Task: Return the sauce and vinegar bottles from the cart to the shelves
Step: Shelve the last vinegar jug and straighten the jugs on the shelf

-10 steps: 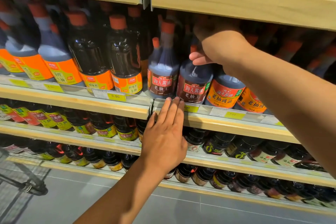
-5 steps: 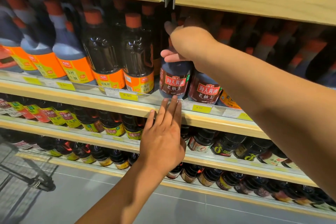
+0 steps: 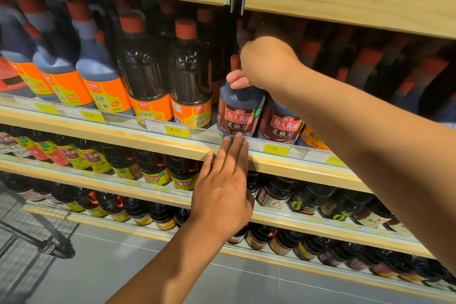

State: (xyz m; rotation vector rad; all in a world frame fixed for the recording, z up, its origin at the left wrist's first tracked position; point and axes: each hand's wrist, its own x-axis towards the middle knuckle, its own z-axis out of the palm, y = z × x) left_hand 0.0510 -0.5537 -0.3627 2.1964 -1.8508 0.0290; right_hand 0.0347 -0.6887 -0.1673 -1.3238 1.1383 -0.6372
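Note:
A dark soy sauce bottle (image 3: 238, 111) with a red label stands at the front of the wooden shelf (image 3: 148, 138). My right hand (image 3: 264, 64) is closed around its neck from above, hiding the cap. My left hand (image 3: 222, 187) is held flat with fingers together, its fingertips touching the bottle's base at the shelf's front rail. A matching red-label bottle (image 3: 281, 123) stands right beside it, partly behind my right forearm.
Tall dark bottles with orange labels (image 3: 190, 81) stand just left of the held bottle. Lower shelves (image 3: 308, 222) are packed with small dark bottles. The upper shelf board (image 3: 345, 0) hangs close above my right hand. A wire cart (image 3: 37, 237) shows at the bottom left.
My right hand has shifted left along the shelf with the bottle's neck in its grip. My left hand stays at the shelf edge, fingertips now at the bottle's base.

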